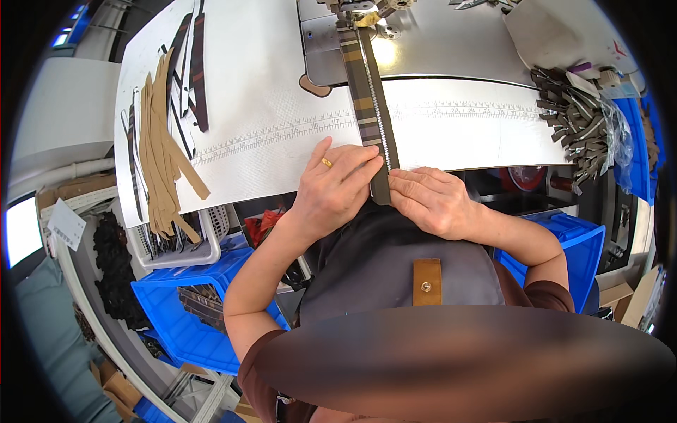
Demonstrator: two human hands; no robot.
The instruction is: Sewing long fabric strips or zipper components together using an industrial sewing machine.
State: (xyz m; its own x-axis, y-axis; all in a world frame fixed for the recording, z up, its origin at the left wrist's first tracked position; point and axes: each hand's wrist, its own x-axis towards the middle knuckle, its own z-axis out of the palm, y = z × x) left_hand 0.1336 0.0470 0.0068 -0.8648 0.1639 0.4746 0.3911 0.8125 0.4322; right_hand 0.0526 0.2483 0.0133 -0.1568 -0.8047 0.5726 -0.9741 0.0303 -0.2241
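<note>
A dark olive zipper tape with silver teeth runs from the sewing machine's presser foot toward me, lying along a plaid fabric strip. My left hand, with a ring on one finger, presses its fingertips on the plaid strip beside the teeth, near the table's front edge. Closed on the zipper tape's near end, my right hand pinches it from the right side. The tape's end hangs slightly over the edge between both hands.
Tan strips and dark strips lie on the left of the white table. A heap of zippers sits at the right. Blue crates stand below, with a white basket at the left edge.
</note>
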